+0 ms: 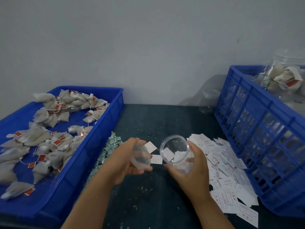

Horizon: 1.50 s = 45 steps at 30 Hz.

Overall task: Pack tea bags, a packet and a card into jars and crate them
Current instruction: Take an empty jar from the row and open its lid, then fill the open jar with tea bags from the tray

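My right hand (193, 169) grips a clear plastic jar (175, 151), tilted with its open mouth toward me; a white card lies inside it. My left hand (127, 161) holds the jar's clear lid (141, 157) just left of the jar, apart from it. Tea bags (49, 129) with red tags fill the shallow blue tray (105, 126) at the left. Small green-and-white packets (109, 147) are heaped beside the tray. White cards (221, 166) lie in a pile to the right of my hands. The tall blue crate (257, 123) at the right holds filled jars (283, 78).
An empty clear jar (208, 101) stands at the back by the wall, left of the crate. Two loose cards (156, 158) lie on the dark table (148, 123) between my hands. Tea crumbs are scattered over the table. A grey wall closes the back.
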{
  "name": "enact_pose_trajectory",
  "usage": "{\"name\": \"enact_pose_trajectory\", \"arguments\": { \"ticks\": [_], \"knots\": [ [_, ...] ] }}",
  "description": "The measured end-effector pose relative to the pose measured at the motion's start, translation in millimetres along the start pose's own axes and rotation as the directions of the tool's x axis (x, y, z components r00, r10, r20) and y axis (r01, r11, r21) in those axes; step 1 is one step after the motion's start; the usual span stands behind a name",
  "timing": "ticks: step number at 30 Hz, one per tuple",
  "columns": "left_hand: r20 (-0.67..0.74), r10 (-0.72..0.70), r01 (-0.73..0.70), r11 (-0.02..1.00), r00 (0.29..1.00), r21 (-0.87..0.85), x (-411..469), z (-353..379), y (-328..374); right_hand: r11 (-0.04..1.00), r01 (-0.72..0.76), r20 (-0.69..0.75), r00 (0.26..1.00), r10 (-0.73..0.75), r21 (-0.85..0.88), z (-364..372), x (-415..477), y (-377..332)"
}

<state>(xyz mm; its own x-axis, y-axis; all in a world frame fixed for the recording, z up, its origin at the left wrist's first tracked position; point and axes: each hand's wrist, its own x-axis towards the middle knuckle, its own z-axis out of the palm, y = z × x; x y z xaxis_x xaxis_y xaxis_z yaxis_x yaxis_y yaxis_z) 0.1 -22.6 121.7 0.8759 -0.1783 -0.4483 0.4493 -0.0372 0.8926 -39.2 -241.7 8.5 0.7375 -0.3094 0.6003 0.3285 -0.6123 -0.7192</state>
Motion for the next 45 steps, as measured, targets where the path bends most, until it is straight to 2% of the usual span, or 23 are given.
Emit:
{"name": "enact_pose_trajectory", "arguments": {
  "ticks": [2, 4, 5, 8, 10, 13, 17, 20, 22, 24, 26, 29, 31, 33, 37, 41, 43, 45],
  "knots": [
    [-0.095, 0.093, -0.074, 0.980, 0.991, 0.187, 10, -5, -18, 0.969, -0.141, 0.110, 0.987, 0.120, 0.204, -2, -2, -1],
    [-0.146, 0.226, -0.147, 0.896, 0.963, 0.419, 24, -5, -42, 0.936, -0.185, 0.211, 0.970, 0.124, 0.300, -2, -4, 1],
    [-0.146, 0.299, -0.180, 0.828, 0.943, 0.531, 31, -7, -54, 0.923, -0.201, 0.260, 0.959, 0.116, 0.328, -2, -4, 0],
    [-0.104, 0.493, -0.188, 0.507, 0.864, 0.841, 42, -10, -84, 0.921, -0.232, 0.384, 0.918, 0.100, 0.312, -1, -6, 0],
    [-0.096, 0.560, -0.149, 0.376, 0.823, 0.915, 44, -10, -96, 0.946, -0.199, 0.407, 0.910, 0.082, 0.255, -1, -8, 0],
    [-0.068, 0.630, -0.127, 0.259, 0.773, 0.957, 42, -5, -99, 0.970, -0.144, 0.414, 0.909, 0.052, 0.196, -2, -8, -4],
    [-0.036, 0.654, -0.214, 0.298, 0.755, 0.930, 19, -4, -76, 0.964, -0.169, 0.435, 0.898, 0.064, 0.207, -2, -11, -10],
    [-0.054, 0.735, -0.279, 0.323, 0.676, 0.904, -11, -21, -37, 0.950, -0.200, 0.428, 0.900, 0.082, 0.239, -2, -13, -17],
    [-0.103, 0.757, -0.305, 0.379, 0.646, 0.874, -30, -44, -2, 0.951, -0.204, 0.443, 0.892, 0.084, 0.232, -1, -13, -19],
    [-0.127, 0.688, -0.273, 0.441, 0.714, 0.855, -38, -79, 35, 0.949, -0.222, 0.465, 0.880, 0.097, 0.223, -1, -13, -20],
    [-0.137, 0.546, -0.122, 0.412, 0.827, 0.903, -35, -120, 68, 0.943, -0.244, 0.482, 0.870, 0.108, 0.228, -1, -12, -22],
    [-0.236, 0.258, 0.203, 0.148, 0.937, 0.968, -16, -183, 91, 0.940, -0.247, 0.480, 0.871, 0.109, 0.234, 0, -10, -24],
    [-0.266, 0.052, 0.262, 0.063, 0.963, 0.963, 0, -210, 82, 0.944, -0.235, 0.485, 0.869, 0.098, 0.231, 2, -10, -20],
    [-0.227, -0.038, 0.229, 0.077, 0.973, 0.970, 19, -222, 60, 0.952, -0.220, 0.482, 0.871, 0.092, 0.215, 4, -9, -12],
    [-0.143, 0.102, 0.120, 0.201, 0.985, 0.972, 45, -225, 29, 0.954, -0.220, 0.455, 0.884, 0.107, 0.205, 6, -8, -7],
    [-0.207, 0.230, 0.147, 0.253, 0.951, 0.956, 46, -231, 33, 0.946, -0.227, 0.435, 0.894, 0.108, 0.232, 8, -8, -8],
    [-0.285, 0.311, 0.161, 0.370, 0.907, 0.915, 41, -234, 35, 0.947, -0.237, 0.440, 0.890, 0.123, 0.215, 10, -8, -4],
    [-0.363, 0.393, 0.095, 0.556, 0.845, 0.826, 33, -235, 39, 0.952, -0.232, 0.447, 0.886, 0.121, 0.202, 10, -9, 1]
  ]
}}
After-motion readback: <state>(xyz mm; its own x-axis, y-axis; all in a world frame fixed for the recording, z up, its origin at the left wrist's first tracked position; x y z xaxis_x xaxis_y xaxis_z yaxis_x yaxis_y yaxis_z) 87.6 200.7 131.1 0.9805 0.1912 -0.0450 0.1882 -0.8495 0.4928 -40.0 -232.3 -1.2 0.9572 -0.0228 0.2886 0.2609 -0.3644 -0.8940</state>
